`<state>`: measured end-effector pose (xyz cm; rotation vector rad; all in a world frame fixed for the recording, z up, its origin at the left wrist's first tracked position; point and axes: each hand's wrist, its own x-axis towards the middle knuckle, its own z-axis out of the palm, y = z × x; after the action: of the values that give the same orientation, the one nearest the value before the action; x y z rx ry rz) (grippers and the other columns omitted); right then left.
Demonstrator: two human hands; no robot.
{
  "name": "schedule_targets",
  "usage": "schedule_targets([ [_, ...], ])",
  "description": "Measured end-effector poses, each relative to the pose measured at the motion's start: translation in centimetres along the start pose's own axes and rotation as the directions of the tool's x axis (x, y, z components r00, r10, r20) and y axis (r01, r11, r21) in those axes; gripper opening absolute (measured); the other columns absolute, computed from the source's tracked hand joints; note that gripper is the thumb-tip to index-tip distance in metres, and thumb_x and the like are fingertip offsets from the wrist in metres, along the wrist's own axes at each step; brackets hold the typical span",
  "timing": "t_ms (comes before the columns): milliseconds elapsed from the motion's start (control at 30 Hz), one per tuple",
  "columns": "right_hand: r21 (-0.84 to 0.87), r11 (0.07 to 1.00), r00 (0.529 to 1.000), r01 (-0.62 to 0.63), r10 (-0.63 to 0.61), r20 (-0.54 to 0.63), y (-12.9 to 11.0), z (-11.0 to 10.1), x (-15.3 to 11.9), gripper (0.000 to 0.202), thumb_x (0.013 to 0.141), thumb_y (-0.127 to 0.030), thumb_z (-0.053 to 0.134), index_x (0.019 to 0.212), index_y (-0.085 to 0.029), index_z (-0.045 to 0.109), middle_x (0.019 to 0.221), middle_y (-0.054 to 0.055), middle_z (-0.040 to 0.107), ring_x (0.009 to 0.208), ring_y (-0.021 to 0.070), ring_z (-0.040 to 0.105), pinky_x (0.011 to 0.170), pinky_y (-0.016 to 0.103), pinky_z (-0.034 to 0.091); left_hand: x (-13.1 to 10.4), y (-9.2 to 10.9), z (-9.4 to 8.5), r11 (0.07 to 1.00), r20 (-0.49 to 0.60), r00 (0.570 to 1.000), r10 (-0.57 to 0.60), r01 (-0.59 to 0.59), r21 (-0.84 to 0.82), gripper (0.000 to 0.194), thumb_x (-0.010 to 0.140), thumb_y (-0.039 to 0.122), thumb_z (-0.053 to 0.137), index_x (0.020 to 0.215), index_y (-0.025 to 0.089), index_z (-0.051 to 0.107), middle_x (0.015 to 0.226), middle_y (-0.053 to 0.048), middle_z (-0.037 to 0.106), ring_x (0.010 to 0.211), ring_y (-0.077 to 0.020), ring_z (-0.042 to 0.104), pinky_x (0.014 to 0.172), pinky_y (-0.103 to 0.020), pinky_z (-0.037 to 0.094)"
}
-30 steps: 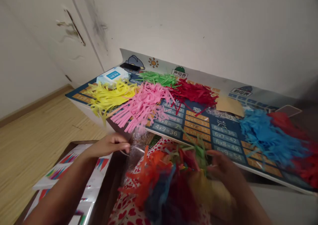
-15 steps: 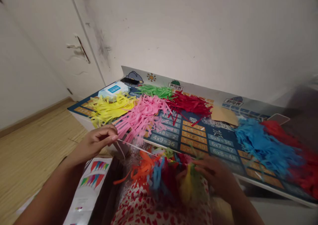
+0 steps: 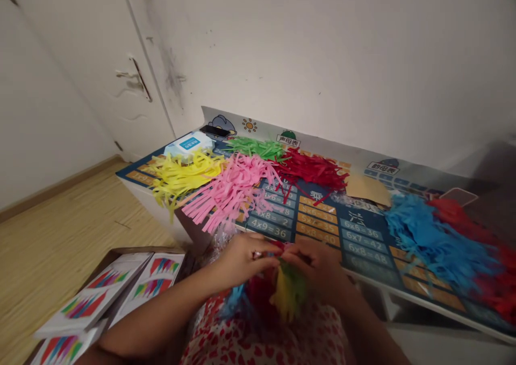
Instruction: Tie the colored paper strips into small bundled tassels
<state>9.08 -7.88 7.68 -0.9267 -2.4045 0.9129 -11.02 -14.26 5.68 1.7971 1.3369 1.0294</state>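
My left hand (image 3: 248,257), with a ring on one finger, is closed in a pinch at the top of a multicoloured paper tassel garland (image 3: 262,290). My right hand (image 3: 316,260) pinches the garland too, its fingertips almost touching the left ones. Just below the fingertips hangs a yellow-green tassel (image 3: 288,295), blurred. Dark red and blue tassels hang left of it, over a lap covered by heart-patterned cloth (image 3: 226,343). The string between the fingers is hidden.
On the table (image 3: 266,226) lie yellow (image 3: 187,171), pink (image 3: 237,187), green (image 3: 258,148), red (image 3: 314,170) and blue (image 3: 439,241) paper tassels. A wipes pack (image 3: 189,143) and a phone (image 3: 215,131) lie at the back left. A carton (image 3: 116,251) of printed packets stands at lower left.
My left hand has moved right and down from the stretched white string to the garland's tassels, meeting my right hand. The right hand has shifted slightly left. More of the carton shows.
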Motion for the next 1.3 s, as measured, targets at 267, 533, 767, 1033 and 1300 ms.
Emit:
schedule_targets([
  [267, -0.064, 0.997, 0.983, 0.039, -0.05, -0.176, -0.8, -2.4, -1.2, 0.028, 0.091, -0.036, 0.053, 0.073, -0.021, 0.067, 0.066, 0.0, 0.061, 0.063, 0.0141, 0.055, 0.061, 0.024, 0.04, 1.7, -1.2, 2.1, 0.889, 0.058, 0.996, 0.073, -0.092, 0.449, 0.024, 0.09, 0.038, 0.056, 0.089, 0.025, 0.075, 0.076, -0.002, 0.07, 0.07, -0.0155, 0.064, 0.058, -0.023, 0.038],
  [533, -0.445, 0.879, 0.941, -0.172, 0.013, -0.337, 3.8, -6.5, -7.6, 0.026, 0.089, -0.04, 0.053, 0.087, -0.022, 0.071, 0.084, 0.007, 0.068, 0.077, 0.0235, 0.063, 0.069, 0.034, 0.048, 2.7, 0.3, 4.2, 0.776, 0.241, 0.966, 0.095, -0.224, 0.59, 0.016, 0.087, 0.029, 0.06, 0.082, 0.021, 0.073, 0.077, -0.002, 0.071, 0.071, -0.0178, 0.065, 0.059, -0.025, 0.041],
  [767, -0.283, 0.951, 0.991, -0.124, 0.107, -0.076, 3.4, 1.5, -7.0, 0.033, 0.088, -0.018, 0.046, 0.119, -0.016, 0.06, 0.109, 0.012, 0.066, 0.099, 0.024, 0.062, 0.085, 0.038, 0.049, 3.4, 1.5, 6.8, 0.749, 0.398, 0.915, 0.064, -0.308, 0.587, 0.017, 0.088, 0.027, 0.057, 0.087, 0.02, 0.072, 0.082, -0.005, 0.071, 0.074, -0.0205, 0.066, 0.06, -0.027, 0.045],
  [1033, -0.023, 0.969, 0.957, -0.247, 0.241, -0.16, 5.0, 1.2, -8.6, 0.017, 0.089, -0.029, 0.053, 0.089, -0.023, 0.069, 0.081, 0.002, 0.067, 0.074, 0.0179, 0.062, 0.068, 0.029, 0.046, 2.5, 0.1, 2.7, 0.969, 0.213, 0.974, 0.084, -0.129, 0.209, 0.024, 0.092, 0.024, 0.047, 0.108, 0.018, 0.065, 0.096, -0.006, 0.067, 0.087, -0.0172, 0.061, 0.078, -0.027, 0.046],
  [1300, -0.052, 0.976, 0.955, -0.213, 0.197, -0.22, 5.9, 2.0, -9.4, 0.019, 0.088, -0.029, 0.053, 0.096, -0.023, 0.069, 0.088, 0.004, 0.069, 0.074, 0.0183, 0.063, 0.068, 0.029, 0.048, 2.5, -1.0, 1.7, 0.949, 0.341, 0.94, 0.024, -0.129, 0.288, 0.015, 0.085, 0.019, 0.056, 0.091, 0.021, 0.07, 0.086, -0.003, 0.068, 0.08, -0.0164, 0.06, 0.071, -0.024, 0.043],
])
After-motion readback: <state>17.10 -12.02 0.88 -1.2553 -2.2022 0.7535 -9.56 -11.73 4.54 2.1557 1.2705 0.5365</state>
